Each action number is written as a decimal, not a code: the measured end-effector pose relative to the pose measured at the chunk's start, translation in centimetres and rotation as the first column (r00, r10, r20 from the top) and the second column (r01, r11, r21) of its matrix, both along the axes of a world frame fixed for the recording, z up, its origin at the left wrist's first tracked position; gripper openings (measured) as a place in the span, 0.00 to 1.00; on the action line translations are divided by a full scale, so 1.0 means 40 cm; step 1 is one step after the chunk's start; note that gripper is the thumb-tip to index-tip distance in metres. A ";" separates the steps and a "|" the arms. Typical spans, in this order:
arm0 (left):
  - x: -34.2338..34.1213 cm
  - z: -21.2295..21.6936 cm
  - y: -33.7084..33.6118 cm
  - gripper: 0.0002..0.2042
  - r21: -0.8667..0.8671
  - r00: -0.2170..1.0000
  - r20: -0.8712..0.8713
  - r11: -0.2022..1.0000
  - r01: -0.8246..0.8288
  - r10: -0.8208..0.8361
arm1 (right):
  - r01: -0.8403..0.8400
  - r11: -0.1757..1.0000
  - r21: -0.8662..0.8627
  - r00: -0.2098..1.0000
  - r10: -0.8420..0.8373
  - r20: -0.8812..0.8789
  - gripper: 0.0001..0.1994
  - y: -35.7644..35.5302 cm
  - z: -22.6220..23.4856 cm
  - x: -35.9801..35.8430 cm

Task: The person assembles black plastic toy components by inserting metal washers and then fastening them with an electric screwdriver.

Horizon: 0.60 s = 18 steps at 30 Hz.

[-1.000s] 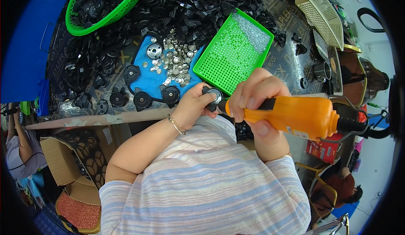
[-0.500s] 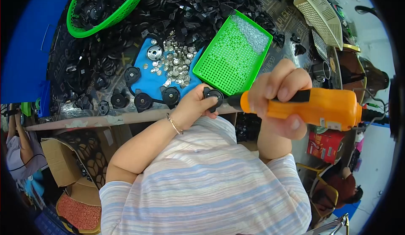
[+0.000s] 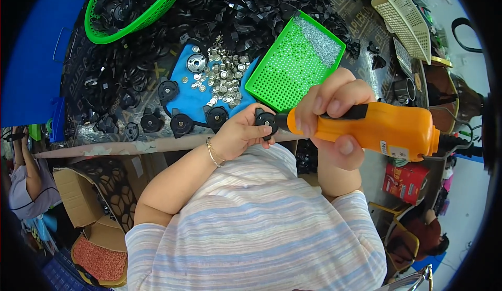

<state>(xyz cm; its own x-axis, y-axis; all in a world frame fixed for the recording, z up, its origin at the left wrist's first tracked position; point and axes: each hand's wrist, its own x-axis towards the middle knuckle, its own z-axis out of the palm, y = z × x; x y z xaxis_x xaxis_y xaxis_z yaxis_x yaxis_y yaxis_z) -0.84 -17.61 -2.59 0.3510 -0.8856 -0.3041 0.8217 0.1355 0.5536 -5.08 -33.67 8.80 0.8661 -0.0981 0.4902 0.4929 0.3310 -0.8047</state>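
Between the thumb and fingers of my left hand is a round black plastic part, held at the table's front edge. My right hand is wrapped round an orange electric screwdriver with a black nose. Its nose meets the side of the black part; the tip itself is hidden. Left of my left hand, more round black parts line the edge of a blue cloth. Small silver metal pieces are heaped on that cloth, with a larger silver disc beside them.
A green perforated tray holding tiny silver screws stands just beyond my hands. Loose black parts cover the far table, and a green basket is full of them. A cream basket stands at far right. Other people sit at both sides.
The whole view has shifted slightly. The screwdriver has come a little to the left relative to my body, still against the black part. Both hands keep their grips.
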 end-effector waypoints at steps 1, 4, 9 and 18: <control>0.000 -0.002 0.000 0.14 0.000 1.000 -0.011 1.000 0.000 0.000 | -0.014 0.999 -0.029 1.000 0.014 0.014 0.14 0.001 -0.002 0.004; -0.001 -0.001 0.000 0.17 0.012 1.000 -0.018 1.000 -0.009 0.009 | -0.025 0.999 -0.042 1.000 0.026 0.005 0.14 0.009 -0.006 0.009; -0.005 0.031 -0.014 0.11 0.118 0.999 0.019 0.992 -0.047 0.045 | -0.011 0.994 -0.112 0.999 0.016 0.043 0.14 0.002 -0.017 0.019; -0.019 0.021 -0.029 0.10 0.216 0.977 0.209 0.973 -0.083 0.037 | 0.019 0.970 -0.244 1.000 -0.015 0.016 0.15 0.001 -0.013 0.016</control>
<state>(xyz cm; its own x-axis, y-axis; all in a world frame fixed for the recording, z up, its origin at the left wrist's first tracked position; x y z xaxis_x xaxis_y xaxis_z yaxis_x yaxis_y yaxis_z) -1.60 -18.75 -1.77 0.4762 -0.7788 -0.4083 0.6835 0.0358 0.7290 -4.45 -33.62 8.27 0.8583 0.0113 0.5130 0.5083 0.1171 -0.8532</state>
